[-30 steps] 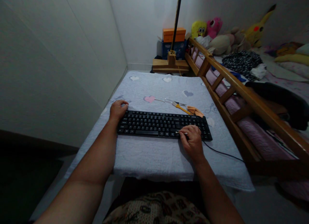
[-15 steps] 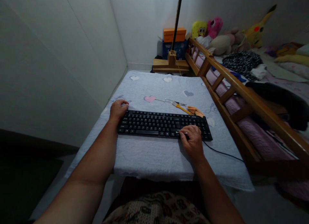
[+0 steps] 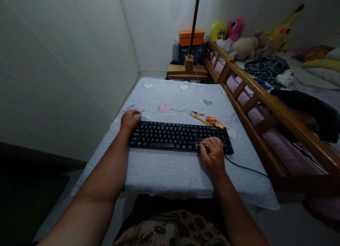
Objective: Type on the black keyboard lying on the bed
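Observation:
A black keyboard (image 3: 164, 135) lies across the cloth-covered table. My left hand (image 3: 130, 120) is closed over its far left corner, thumb and fingers at the edge. Over the right part of the keys, my right hand (image 3: 212, 150) pinches a thin white cotton swab (image 3: 197, 145), its tip down among the keys left of the number pad. Most of the swab is hidden by my fingers. Behind the keyboard lie another cotton swab (image 3: 175, 109), a brush with a yellow handle (image 3: 199, 118), a slim tool like tweezers (image 3: 190, 110) and a folded orange cloth (image 3: 215, 121).
The keyboard's cable (image 3: 245, 167) trails off to the right. A wooden bed rail (image 3: 255, 93) runs along the table's right side, with plush toys and clothes behind it. A pale wall panel (image 3: 87, 62) stands at the left. Boxes (image 3: 191, 38) and a wooden stand (image 3: 187, 72) are beyond the table.
My right hand has shifted slightly to the right with the cotton swab along the keys. My left hand and the keyboard look unmoved.

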{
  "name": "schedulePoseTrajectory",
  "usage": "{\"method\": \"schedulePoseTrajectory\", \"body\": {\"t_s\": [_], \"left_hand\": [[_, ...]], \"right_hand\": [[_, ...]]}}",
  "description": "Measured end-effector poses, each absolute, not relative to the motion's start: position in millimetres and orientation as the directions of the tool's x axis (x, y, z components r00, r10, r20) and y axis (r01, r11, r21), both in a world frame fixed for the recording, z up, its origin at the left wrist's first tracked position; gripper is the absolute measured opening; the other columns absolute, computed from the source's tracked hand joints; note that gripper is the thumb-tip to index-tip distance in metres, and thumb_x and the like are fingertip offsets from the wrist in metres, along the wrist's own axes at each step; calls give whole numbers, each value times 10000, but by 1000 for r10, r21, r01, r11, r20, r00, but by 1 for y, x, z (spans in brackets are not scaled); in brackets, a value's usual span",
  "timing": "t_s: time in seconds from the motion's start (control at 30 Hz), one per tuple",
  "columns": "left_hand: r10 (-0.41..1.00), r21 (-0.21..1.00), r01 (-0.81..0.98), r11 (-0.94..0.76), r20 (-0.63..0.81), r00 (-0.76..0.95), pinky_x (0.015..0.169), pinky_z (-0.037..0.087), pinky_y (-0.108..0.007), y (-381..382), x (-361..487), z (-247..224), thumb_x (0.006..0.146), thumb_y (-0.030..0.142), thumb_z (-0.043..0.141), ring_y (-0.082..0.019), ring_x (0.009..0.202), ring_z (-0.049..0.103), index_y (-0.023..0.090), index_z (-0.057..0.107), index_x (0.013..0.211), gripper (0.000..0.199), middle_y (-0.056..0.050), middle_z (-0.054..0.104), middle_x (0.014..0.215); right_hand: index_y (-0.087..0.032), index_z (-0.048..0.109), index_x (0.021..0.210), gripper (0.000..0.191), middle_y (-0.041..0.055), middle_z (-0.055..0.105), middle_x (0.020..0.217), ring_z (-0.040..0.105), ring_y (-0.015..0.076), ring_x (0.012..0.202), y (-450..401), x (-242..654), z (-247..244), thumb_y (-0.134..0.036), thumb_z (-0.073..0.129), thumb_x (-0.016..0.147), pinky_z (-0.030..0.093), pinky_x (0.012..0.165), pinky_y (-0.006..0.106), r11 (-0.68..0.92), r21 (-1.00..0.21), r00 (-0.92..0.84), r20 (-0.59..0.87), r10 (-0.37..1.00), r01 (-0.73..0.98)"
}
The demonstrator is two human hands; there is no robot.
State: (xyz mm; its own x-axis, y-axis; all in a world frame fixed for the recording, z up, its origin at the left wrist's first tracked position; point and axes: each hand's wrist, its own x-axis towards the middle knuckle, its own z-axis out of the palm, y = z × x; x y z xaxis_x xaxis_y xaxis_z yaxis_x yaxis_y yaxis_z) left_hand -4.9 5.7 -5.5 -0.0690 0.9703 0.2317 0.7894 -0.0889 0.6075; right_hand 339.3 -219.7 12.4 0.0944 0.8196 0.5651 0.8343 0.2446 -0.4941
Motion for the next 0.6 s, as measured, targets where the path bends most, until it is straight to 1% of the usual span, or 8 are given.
{"method": "schedulePoseTrajectory", "body": {"t_s": [0.17, 0.37, 0.6], "left_hand": [[971, 605, 791, -92, 231, -64, 1071, 468, -409, 7, -6, -7, 716, 315, 556, -297, 1117, 639, 197, 749, 887, 284, -84, 741, 1105], [971, 605, 791, -88, 231, -68, 1065, 473, -411, 6, -5, -5, 720, 299, 552, -303, 1123, 640, 192, 749, 885, 278, -88, 739, 1111], [969, 605, 791, -93, 237, -67, 1072, 469, -414, 7, -6, -8, 720, 304, 557, -297, 1112, 645, 199, 757, 904, 292, -80, 741, 1112]], "right_hand": [[-228, 590, 773, 156, 21, 645, 821, 541, 219, 868, -220, 342, 11, -160, 560, 910, 369, 891, 420, 230, -482, 109, 576, 810, 845], [-231, 584, 763, 157, 19, 642, 814, 538, 222, 871, -220, 343, 11, -154, 560, 898, 362, 883, 417, 203, -480, 131, 574, 808, 853], [-228, 572, 754, 164, 21, 636, 810, 536, 223, 866, -220, 343, 11, -143, 558, 894, 368, 875, 418, 208, -468, 122, 581, 804, 859]]}}
